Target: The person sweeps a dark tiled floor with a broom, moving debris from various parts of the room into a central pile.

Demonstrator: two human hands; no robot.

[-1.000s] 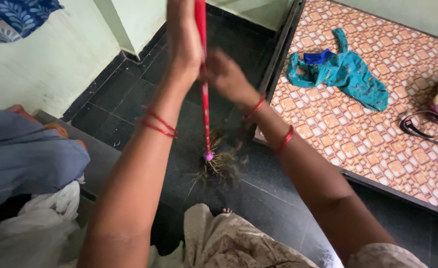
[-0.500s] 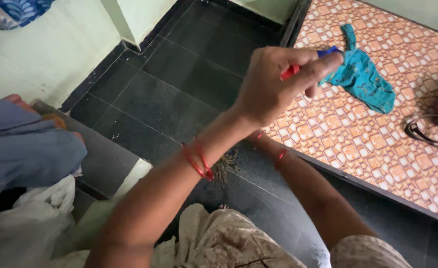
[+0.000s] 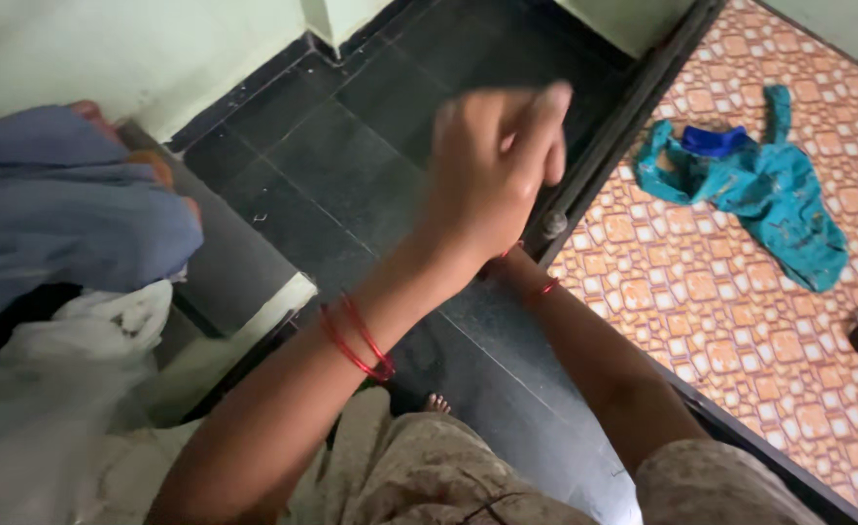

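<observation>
Dark floor (image 3: 351,146), left hand (image 3: 487,175) curled

One head-worn camera looks steeply down from close above the person's arms onto a dark tiled floor (image 3: 351,126) and patterned mat (image 3: 740,321)

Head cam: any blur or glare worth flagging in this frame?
Head view: motion blur smears the raised left hand and the white cloth at the lower left; the teal cloth on the patterned bed is fairly sharp; light is soft and even, with a faint sheen on the dark floor; the right hand is hidden behind the left.
</observation>
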